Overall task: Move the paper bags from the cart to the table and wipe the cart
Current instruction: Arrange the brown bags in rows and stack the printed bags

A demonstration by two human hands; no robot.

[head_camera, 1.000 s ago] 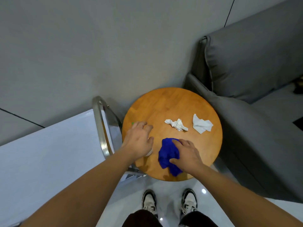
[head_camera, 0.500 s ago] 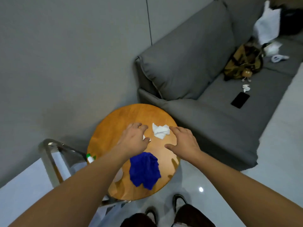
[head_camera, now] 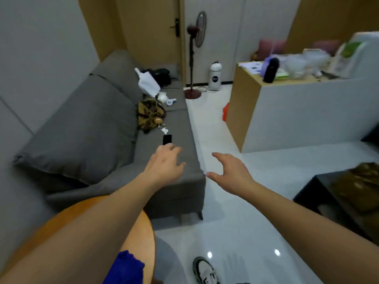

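Blue cloth [head_camera: 125,267] released — left hand [head_camera: 165,163], right hand [head_camera: 230,171] now seemingly loose, empty.

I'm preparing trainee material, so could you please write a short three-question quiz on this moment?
1. True or false: the left hand grips the blue cloth.
2. What lies on the grey sofa nearest the left hand: A) black phone B) white bag C) brown bag?
3. Fill in: the blue cloth rests on the round ____ table.

Key: 1 false, both hands are empty, the right hand too; 2 A; 3 wooden.
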